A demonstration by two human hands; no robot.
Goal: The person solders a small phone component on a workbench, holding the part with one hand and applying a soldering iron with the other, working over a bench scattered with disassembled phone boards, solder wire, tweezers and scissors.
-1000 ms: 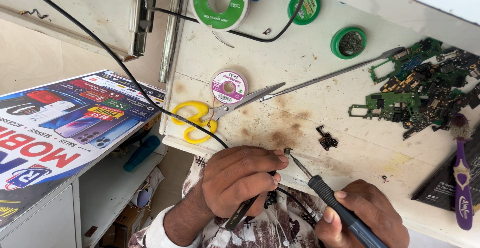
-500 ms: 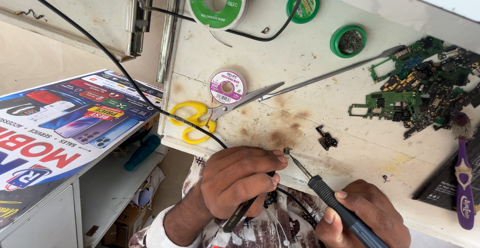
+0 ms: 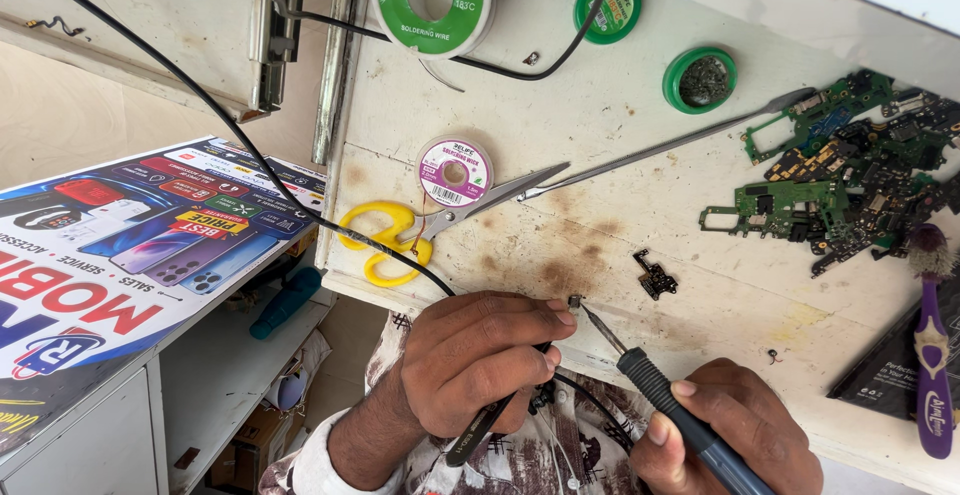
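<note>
Dark metal meets dark metal at the near edge of the stained white tabletop (image 3: 620, 155): the left hand (image 3: 470, 365) is curled shut around black tweezers (image 3: 480, 435), pinching a tiny dark component (image 3: 574, 302) at its fingertips, just over the tabletop's near rim. The right hand (image 3: 730, 435) is closed around the blue-and-black handle of a soldering iron (image 3: 660, 395), whose thin tip points at that component, touching it or nearly so.

Just beyond the hands, a small black circuit piece (image 3: 656, 277) lies loose. Yellow-handled scissors (image 3: 420, 235) sit to the left, next to a pink-labelled spool of solder wick (image 3: 455, 171). Long silver tweezers (image 3: 660, 145) stretch toward a heap of green circuit boards (image 3: 840, 185) at the far right. A black cable (image 3: 250, 145) runs from the far left down under the left hand.

The risk I see: the part is held at the very rim, so a slip of the tweezers could drop it off the tabletop. The hot tip is also close to the left fingertips, and the cable beneath the hand could snag.
</note>
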